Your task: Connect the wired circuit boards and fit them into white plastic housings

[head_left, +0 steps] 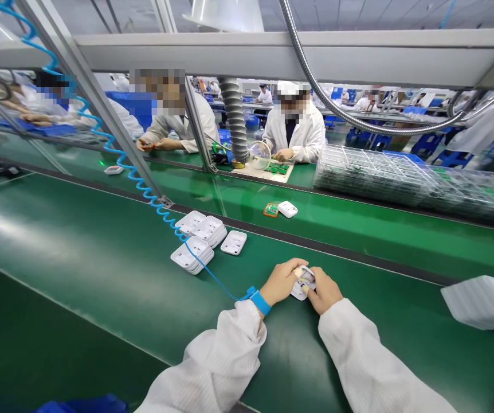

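Note:
Between my two hands is a white plastic housing, its open inner side facing up, held just over the green bench. My left hand grips its left side, with fingertips over the inside. From the right, my right hand closes on it, thumb on the inner face. Small covers show on some fingertips. A blue wrist strap with a coiled blue cord circles my left wrist. Stacks of similar white housings lie to the left, with a single housing beside them.
Beyond a dark rail runs a green conveyor carrying a green circuit board and a white housing. A slanted row of white housings lies at right. Clear trays are stacked behind. A metal post rises at left. Co-workers sit opposite.

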The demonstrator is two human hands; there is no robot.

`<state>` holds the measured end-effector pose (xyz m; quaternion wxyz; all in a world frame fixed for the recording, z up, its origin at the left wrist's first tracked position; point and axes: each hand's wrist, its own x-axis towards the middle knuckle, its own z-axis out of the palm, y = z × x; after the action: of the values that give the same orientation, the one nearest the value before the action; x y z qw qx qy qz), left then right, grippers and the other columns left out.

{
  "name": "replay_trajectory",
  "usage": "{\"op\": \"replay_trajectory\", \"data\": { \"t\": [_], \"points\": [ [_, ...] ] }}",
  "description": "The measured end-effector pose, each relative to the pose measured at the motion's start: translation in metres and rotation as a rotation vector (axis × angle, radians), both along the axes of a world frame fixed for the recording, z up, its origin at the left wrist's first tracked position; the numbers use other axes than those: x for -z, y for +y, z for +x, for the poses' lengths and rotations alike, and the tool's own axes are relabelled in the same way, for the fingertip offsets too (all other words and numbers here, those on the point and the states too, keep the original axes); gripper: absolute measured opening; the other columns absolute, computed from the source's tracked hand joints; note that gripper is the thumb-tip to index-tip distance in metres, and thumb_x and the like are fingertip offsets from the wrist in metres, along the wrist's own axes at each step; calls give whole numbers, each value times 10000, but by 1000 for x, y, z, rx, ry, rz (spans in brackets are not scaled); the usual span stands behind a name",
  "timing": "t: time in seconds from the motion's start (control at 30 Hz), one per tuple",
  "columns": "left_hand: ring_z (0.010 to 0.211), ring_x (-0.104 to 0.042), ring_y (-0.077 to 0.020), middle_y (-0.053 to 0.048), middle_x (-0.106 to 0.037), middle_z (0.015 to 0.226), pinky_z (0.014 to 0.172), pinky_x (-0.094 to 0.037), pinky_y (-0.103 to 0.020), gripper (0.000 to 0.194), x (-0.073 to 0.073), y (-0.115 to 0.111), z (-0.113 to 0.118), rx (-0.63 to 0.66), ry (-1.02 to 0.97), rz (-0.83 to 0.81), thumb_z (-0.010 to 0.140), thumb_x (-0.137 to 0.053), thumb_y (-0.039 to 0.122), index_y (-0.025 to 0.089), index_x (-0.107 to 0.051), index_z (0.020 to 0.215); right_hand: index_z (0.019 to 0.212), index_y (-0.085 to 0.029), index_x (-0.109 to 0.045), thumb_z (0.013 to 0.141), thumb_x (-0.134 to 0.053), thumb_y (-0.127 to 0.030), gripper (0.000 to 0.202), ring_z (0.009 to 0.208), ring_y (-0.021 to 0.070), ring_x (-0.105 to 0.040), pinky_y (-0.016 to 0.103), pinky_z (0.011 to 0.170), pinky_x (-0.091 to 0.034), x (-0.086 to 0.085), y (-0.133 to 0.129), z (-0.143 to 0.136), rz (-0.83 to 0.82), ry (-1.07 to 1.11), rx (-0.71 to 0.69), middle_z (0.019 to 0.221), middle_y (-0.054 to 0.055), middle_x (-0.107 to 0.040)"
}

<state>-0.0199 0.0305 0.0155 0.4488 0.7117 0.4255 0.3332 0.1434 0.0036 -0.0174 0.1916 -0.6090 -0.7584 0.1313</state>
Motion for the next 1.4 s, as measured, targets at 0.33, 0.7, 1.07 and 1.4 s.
{"op": "replay_trajectory", "data": {
  "t": [0.33, 0.7, 1.07, 1.4],
  "points": [
    [950, -557, -186, -55, -624, 1047, 843, -422, -304, 306, 11, 14, -14, -196, 260, 164, 834, -391, 262, 183, -569, 1069, 805, -192, -480, 691, -533, -287, 157, 441, 96, -485, 220, 461, -379, -9, 31, 9, -671, 564, -88, 584, -42, -555],
    [1092, -406, -286, -133, -462, 1184, 877, -351, -416, 406, 6, 42, -90, -897, 757, 329, 783, -492, 270, 156, -453, 1171, 1277, -49, -340, 687, -552, -443, 740, 1176, 329, -393, 444, 955, -328, -60, 101, 118, 218, 86, 551, 1264, 219, -420],
    [1042, -399, -286, -99, -440, 1164, 816, -368, -399, 248, 19, 44, -82, -803, 814, 234, 757, -514, 233, 206, -571, 997, 1167, -178, -489, 769, -450, -289, 416, 1124, 276, -429, 457, 877, -393, 35, 33, -4, 146, -12, 5, 1282, 117, -435],
    [1043, -390, -241, -77, -422, 1185, 861, -347, -380, 405, 23, -8, 9, -270, 633, 452, 725, -549, 202, 218, -455, 1119, 1119, -179, -495, 843, -324, -265, 336, 1013, 192, -510, 378, 879, -437, 41, 35, -3, 288, 274, 6, 1105, 90, -551]
  ]
}}
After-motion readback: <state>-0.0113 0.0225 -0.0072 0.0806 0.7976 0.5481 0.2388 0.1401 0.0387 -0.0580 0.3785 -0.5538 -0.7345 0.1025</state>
